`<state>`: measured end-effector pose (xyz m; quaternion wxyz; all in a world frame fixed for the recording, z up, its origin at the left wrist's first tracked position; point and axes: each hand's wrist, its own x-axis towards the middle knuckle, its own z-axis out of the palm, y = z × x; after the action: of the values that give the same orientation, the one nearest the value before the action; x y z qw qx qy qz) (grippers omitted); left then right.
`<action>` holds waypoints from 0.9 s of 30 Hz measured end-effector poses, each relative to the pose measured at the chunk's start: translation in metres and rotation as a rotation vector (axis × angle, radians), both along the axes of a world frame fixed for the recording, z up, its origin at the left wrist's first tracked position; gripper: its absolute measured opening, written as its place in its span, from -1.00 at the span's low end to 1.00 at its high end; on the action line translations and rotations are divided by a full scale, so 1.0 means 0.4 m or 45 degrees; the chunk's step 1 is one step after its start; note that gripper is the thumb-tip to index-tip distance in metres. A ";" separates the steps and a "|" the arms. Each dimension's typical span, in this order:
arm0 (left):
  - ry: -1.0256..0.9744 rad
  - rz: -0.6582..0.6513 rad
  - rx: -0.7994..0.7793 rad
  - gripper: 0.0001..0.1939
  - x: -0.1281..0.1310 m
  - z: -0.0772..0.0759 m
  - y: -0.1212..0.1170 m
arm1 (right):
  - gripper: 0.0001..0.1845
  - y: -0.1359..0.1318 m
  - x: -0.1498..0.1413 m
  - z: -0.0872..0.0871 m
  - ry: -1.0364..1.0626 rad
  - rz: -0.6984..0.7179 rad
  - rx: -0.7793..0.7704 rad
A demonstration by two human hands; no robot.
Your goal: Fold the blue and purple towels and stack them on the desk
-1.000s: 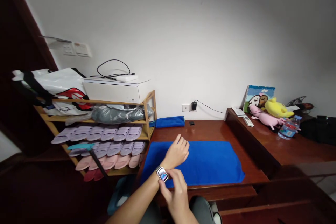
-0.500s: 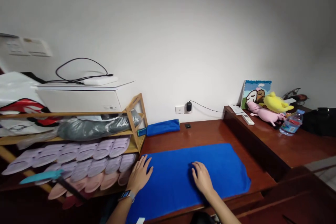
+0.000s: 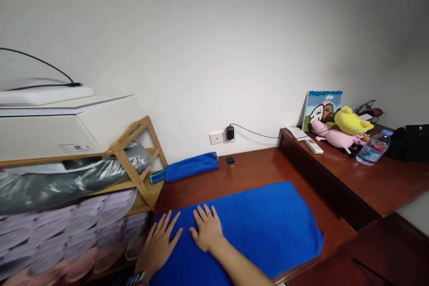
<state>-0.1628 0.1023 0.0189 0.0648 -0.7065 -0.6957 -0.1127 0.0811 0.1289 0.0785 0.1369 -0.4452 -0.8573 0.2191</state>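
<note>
A blue cloth (image 3: 261, 221) lies spread over the reddish-brown wooden desk (image 3: 254, 165). My left hand (image 3: 159, 243) rests on the cloth's left end, fingers apart and stretched out, with a watch (image 3: 136, 278) on the wrist. Beside it, my right hand (image 3: 207, 228) lies flat on the same cloth, its fingers spread. Neither hand grips anything. The cloth's right corner is slightly bunched near the desk's front edge. Behind the hands, against the wall, sits a folded blue cloth (image 3: 191, 167) with a green-trimmed end.
At left, a wooden rack (image 3: 147, 187) holds lilac slippers (image 3: 80, 223) and a white box (image 3: 43, 136). A raised surface on the right bears a remote control (image 3: 314, 145), a pink plush toy (image 3: 335, 137), a yellow plush toy (image 3: 351, 120) and a water bottle (image 3: 374, 148). A plugged-in charger (image 3: 230, 132) trails a cable.
My right hand has moved left across the blue cloth, close to my left hand. The left hand stays on the cloth's left end. The view has shifted, bringing the rack closer.
</note>
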 end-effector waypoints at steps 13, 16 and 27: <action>0.004 0.020 -0.091 -0.26 -0.011 0.002 0.018 | -0.27 0.197 0.935 -0.051 -0.565 -0.950 -0.071; -0.003 0.036 -0.123 -0.26 -0.011 0.005 0.023 | -0.26 0.199 0.985 -0.072 -0.546 -0.956 -0.048; 0.010 -0.026 -0.032 -0.31 0.018 0.053 0.015 | -0.30 0.194 0.938 -0.021 -0.640 -0.998 -0.103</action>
<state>-0.1557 0.1083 0.0400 0.0574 -0.7148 -0.6895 -0.1019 0.4565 0.2067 0.0702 -0.0199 -0.7798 -0.6218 0.0696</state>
